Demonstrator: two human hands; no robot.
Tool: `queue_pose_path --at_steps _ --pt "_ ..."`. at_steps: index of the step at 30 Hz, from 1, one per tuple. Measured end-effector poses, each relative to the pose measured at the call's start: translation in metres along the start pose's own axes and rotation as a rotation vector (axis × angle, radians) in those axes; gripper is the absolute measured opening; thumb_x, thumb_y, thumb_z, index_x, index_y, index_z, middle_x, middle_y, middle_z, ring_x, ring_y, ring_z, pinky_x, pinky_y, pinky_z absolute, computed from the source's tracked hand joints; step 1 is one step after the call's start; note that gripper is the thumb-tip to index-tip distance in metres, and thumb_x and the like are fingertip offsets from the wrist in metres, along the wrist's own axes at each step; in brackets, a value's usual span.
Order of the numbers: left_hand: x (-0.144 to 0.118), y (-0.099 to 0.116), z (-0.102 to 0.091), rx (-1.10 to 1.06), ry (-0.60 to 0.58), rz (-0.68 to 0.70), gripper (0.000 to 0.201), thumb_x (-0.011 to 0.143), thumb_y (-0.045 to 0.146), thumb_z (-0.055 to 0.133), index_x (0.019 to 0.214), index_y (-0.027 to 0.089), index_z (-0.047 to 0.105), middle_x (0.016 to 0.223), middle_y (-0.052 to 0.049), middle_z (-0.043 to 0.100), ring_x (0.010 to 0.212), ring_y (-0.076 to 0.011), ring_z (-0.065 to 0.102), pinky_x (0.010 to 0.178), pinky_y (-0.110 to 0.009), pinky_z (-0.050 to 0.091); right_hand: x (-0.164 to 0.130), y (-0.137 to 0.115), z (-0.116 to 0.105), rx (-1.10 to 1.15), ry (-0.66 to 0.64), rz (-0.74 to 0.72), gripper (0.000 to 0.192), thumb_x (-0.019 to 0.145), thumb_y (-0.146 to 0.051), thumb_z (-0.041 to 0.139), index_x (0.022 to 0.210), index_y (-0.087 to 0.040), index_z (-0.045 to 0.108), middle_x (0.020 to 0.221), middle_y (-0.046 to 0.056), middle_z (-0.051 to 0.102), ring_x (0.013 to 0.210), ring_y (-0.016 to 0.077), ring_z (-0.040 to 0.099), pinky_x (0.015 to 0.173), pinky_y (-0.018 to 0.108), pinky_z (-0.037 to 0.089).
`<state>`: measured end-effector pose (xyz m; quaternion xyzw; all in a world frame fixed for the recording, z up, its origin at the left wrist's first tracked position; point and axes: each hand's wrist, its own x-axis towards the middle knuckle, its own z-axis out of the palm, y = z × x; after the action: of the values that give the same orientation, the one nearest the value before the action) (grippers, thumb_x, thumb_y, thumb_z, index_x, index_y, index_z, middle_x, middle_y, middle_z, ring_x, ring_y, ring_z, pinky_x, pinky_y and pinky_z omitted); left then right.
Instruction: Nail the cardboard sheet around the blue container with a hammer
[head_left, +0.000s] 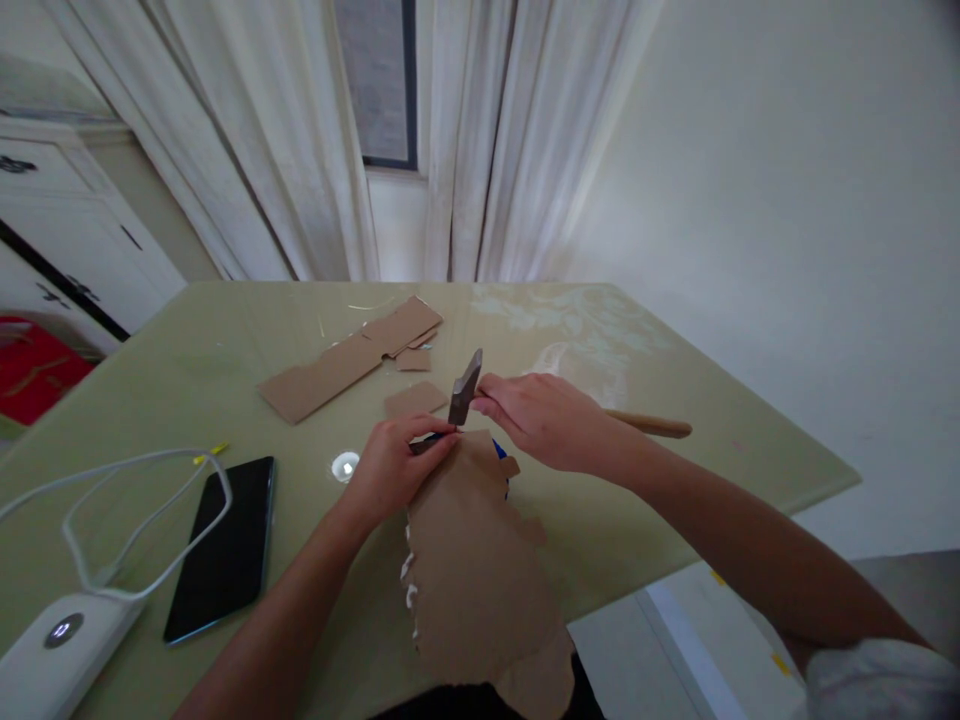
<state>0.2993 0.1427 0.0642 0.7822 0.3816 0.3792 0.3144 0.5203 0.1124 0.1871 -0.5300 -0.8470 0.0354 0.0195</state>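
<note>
Green worktop [187, 375], hammer [464, 390] by the left hand [396, 462]

From bottom centre the cardboard piece [480, 560] runs up the frame; near its far end that hand pinches a small dark thing [426, 444], unclear what. Just above its fingertips tilts the hammer's head, handle reaching right through the closed right hand [544, 418]. Beyond lies a cardboard strip [345, 365].

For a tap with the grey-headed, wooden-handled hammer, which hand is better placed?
Probably the right hand: it grips the hammer near its head; the left hand is at the edge of the brown cardboard.
</note>
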Motion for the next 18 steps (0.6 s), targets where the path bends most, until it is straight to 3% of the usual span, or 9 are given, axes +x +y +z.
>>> queue_pose_path --at_steps 7,10,15,18 --pt "-0.0013 -0.0009 -0.0001 -0.021 -0.009 -0.026 0.018 0.097 0.037 0.073 0.103 0.026 0.085 0.107 -0.003 0.085 0.097 -0.0232 0.079 0.082 -0.032 0.061 -0.0001 0.0022 0.0016 0.048 0.032 0.016 0.041 0.118 -0.044 0.031 0.121 -0.019 0.063 0.103 0.010 0.079 0.091 0.0246 0.074 0.075 0.032 0.040" --pt "-0.0011 -0.0013 0.0003 -0.020 -0.016 -0.029 0.017 0.097 0.036 0.073 0.102 0.026 0.085 0.104 -0.002 0.084 0.094 -0.0223 0.079 0.081 -0.032 0.060 -0.0003 0.0034 0.0036 0.021 -0.019 0.004 0.042 0.117 -0.045 0.032 0.116 -0.018 0.065 0.099 0.011 0.079 0.088 0.0247 0.074 0.074 0.032 0.039" --pt "-0.0002 0.0000 0.0008 -0.032 0.000 -0.028 0.017 0.096 0.037 0.073 0.101 0.026 0.085 0.107 -0.003 0.084 0.097 -0.0237 0.079 0.085 -0.034 0.061 -0.0022 0.0048 0.0069 0.044 0.055 -0.006 0.041 0.118 -0.043 0.030 0.119 -0.018 0.063 0.103 0.010 0.079 0.088 0.0232 0.073 0.074 0.031 0.038" --pt "0.0005 0.0006 0.0005 -0.024 -0.012 -0.028 0.017 0.096 0.037 0.073 0.099 0.026 0.085 0.103 -0.003 0.084 0.093 -0.0230 0.079 0.083 -0.034 0.060 -0.0030 0.0054 0.0084 0.008 0.027 -0.021 0.041 0.118 -0.044 0.032 0.114 -0.018 0.064 0.097 0.009 0.078 0.083 0.0231 0.072 0.070 0.032 0.036"
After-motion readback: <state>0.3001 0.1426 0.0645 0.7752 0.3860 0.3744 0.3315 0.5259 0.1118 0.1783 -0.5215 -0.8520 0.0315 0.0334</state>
